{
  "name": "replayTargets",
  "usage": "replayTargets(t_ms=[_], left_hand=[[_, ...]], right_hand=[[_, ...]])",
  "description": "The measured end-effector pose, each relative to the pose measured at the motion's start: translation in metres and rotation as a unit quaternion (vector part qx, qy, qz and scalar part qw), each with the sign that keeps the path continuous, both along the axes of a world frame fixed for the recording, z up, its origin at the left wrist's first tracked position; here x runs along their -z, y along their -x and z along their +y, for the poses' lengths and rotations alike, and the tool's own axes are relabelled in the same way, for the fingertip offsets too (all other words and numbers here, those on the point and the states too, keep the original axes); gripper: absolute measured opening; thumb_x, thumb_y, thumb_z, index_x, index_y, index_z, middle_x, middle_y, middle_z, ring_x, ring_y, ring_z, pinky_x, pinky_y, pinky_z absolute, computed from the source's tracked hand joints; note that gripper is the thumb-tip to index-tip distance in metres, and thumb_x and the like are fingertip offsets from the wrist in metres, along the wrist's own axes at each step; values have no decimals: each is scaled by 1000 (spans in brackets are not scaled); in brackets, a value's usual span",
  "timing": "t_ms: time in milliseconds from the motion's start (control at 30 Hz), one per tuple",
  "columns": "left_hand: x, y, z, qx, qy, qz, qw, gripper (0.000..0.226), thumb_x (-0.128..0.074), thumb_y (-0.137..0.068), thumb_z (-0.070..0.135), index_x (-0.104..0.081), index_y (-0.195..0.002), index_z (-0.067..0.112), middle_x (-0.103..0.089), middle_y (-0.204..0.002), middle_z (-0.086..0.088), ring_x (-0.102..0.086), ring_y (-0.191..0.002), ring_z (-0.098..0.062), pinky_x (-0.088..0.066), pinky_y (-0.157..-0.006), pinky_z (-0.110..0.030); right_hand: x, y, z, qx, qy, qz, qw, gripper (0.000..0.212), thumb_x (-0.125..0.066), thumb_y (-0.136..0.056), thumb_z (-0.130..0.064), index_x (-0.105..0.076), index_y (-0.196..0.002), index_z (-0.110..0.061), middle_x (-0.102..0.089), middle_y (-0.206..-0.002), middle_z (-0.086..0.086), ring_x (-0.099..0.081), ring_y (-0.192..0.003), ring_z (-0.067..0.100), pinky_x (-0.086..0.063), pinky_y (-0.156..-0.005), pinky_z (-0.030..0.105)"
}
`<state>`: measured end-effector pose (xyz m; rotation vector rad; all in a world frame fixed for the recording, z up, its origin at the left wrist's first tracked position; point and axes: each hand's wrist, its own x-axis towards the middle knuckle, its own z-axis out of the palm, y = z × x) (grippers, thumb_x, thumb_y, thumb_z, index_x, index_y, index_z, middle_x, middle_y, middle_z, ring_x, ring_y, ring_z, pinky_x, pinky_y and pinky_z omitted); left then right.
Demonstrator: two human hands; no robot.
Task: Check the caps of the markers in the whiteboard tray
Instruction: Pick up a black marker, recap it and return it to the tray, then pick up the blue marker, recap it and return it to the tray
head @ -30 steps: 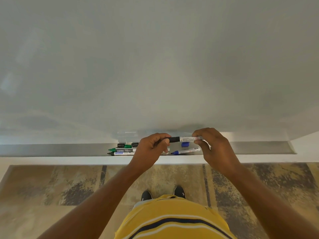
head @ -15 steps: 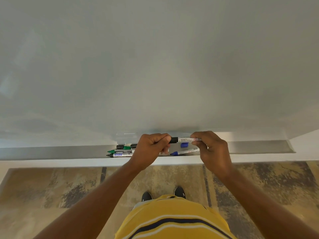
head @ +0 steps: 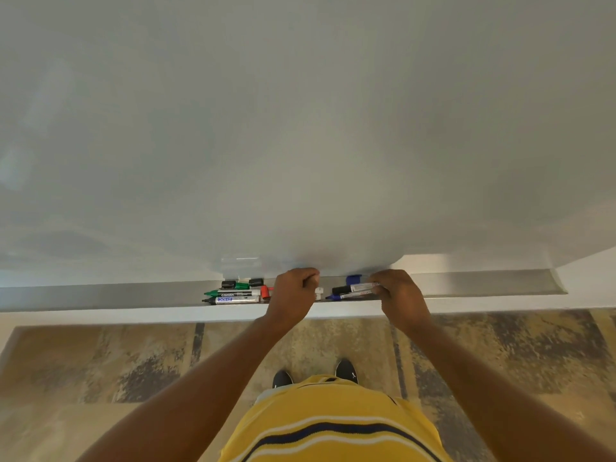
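A long metal tray runs under the whiteboard. My right hand grips a white marker with a black cap by its barrel, low over the tray. Just in front of it lies an uncapped blue marker, and a loose blue cap sits behind. My left hand is curled into a fist beside them, off the black cap. A red piece and a white end stick out either side of it. Left of it lie a green marker and two black-tipped markers.
Two loose black caps and a green cap lie at the back of the tray. A white ledge runs below it. Below are a patterned floor, my shoes and my yellow striped shirt.
My left hand has let go of the black-capped marker and moved left. My right hand has lowered that marker toward the tray, next to the blue marker.
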<state>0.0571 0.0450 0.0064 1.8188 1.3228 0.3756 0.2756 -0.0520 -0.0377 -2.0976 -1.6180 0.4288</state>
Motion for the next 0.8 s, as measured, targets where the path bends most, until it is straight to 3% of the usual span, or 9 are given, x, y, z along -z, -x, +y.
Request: replayTargets(t_ms=[100,167,300,433,567,667,800], left_hand=[[6,-1,-5,-9,5,-2,1000,20,-53,-96,14,-73,-94,14,-73,-88,-7,-66,-77,-19,-52,-74,-25],[7,-1,-8,-16,10,-4,1000,21,-53,-97,15,-73,-105,10,-75,-97,-9,-68,-83,-20,-57,-82,-31],[7,0,-11,-20,13,-7,1000,22,-53,-98,17,-72,-104,8,-74,-94,-11,-69,-83,-24,-59,-83,-43],[8,2,-13,-25,10,-2,1000,22,-53,-99,19,-71,-105,9,-74,-93,-9,-68,-81,-22,-59,-82,-41],[12,3,-12,-14,4,4,1000,22,-51,-99,20,-72,-97,12,-72,-84,-5,-67,-76,-19,-59,-77,-37],[18,2,-11,-10,-3,11,1000,22,-51,-99,20,-72,-97,13,-73,-86,-5,-67,-75,-18,-58,-76,-35],[25,0,-9,3,-14,23,1000,23,-51,-99,21,-72,-100,13,-74,-92,-7,-66,-78,-17,-54,-75,-29]], right_hand=[[10,3,2,15,17,3,1000,24,-59,-89,-7,-69,-109,-15,-70,-109,8,-59,-102,25,-44,-90,26],[13,5,4,11,19,0,1000,29,-62,-86,-1,-69,-110,-15,-69,-110,9,-60,-103,27,-46,-90,28],[16,8,4,-17,38,-22,999,40,-64,-80,8,-67,-115,-12,-67,-116,12,-60,-107,29,-38,-94,24],[16,5,7,-32,13,-34,999,43,-64,-75,14,-69,-112,-9,-69,-114,12,-64,-102,29,-37,-96,24],[15,1,4,-82,-16,-77,993,33,-69,-72,10,-72,-102,-6,-71,-100,14,-63,-92,32,-54,-85,41],[17,2,-1,-127,0,-120,985,25,-70,-75,3,-72,-97,-9,-71,-94,10,-61,-89,29,-52,-76,39],[17,5,0,-156,34,-149,976,15,-68,-82,-13,-71,-96,-13,-70,-94,5,-59,-91,24,-49,-76,35]])
